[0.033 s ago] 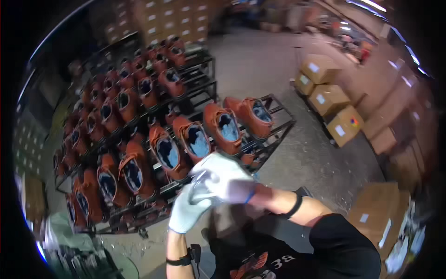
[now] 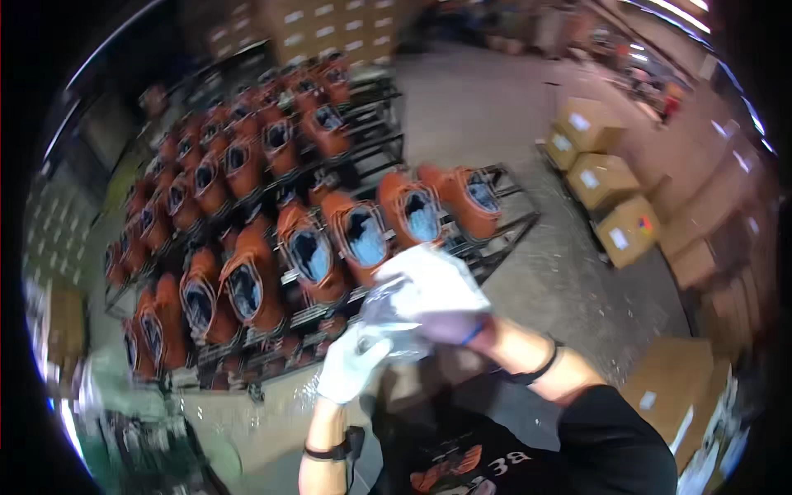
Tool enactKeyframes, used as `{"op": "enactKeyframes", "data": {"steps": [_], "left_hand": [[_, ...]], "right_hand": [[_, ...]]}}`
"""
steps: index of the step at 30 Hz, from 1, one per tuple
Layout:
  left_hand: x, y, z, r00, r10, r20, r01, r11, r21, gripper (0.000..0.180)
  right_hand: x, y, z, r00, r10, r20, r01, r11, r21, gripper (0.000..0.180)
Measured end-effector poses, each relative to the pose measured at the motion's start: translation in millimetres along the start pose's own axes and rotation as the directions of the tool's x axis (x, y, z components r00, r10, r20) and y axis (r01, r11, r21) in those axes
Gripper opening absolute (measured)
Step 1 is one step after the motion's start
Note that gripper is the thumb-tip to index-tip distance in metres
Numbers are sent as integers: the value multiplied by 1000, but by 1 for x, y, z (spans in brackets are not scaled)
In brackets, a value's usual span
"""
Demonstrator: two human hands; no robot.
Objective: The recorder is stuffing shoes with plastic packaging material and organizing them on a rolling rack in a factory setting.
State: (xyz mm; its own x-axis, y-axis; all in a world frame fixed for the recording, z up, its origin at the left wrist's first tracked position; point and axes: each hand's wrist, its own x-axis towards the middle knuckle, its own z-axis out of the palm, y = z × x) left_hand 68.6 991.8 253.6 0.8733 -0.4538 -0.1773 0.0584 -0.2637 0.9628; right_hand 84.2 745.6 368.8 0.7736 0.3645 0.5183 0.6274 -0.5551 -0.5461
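Note:
Both my hands wear white gloves in front of a rack of reddish-brown lace-up shoes. My left hand (image 2: 351, 363) pinches a crumpled piece of clear plastic film (image 2: 392, 309) between thumb and fingers. Slightly higher and to the right, my right hand (image 2: 437, 285) is curled over the same film, its fingertips blurred. Nearest beyond my hands are the front-row shoes, among them one shoe (image 2: 359, 239) with a pale bluish lining showing in its opening. No shoe is in either hand.
The black metal rack (image 2: 516, 239) carries several tiers of shoes. Cardboard boxes (image 2: 602, 181) sit on a low cart at the right, and a larger carton (image 2: 668, 384) stands near my right elbow. More cartons (image 2: 334, 25) are stacked at the back.
My hands have drawn slightly apart, with more clear film showing between them. The whole view has shifted, so the rack and boxes appear farther right.

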Motion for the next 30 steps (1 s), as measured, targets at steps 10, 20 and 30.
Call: {"op": "enactKeyframes", "data": {"steps": [10,20,30], "left_hand": [[19,53,-39,799,124,-589,-235,965,-116,18],[119,43,26,912,318,-260,-58,727,684,32],[112,39,25,913,335,-233,-32,629,777,36]], "right_hand": [[-40,84,-120,861,508,-6,-506,859,70,33],[125,121,78,971,177,163,-8,700,-714,15],[129,126,97,695,432,575,180,669,-721,20]]}}
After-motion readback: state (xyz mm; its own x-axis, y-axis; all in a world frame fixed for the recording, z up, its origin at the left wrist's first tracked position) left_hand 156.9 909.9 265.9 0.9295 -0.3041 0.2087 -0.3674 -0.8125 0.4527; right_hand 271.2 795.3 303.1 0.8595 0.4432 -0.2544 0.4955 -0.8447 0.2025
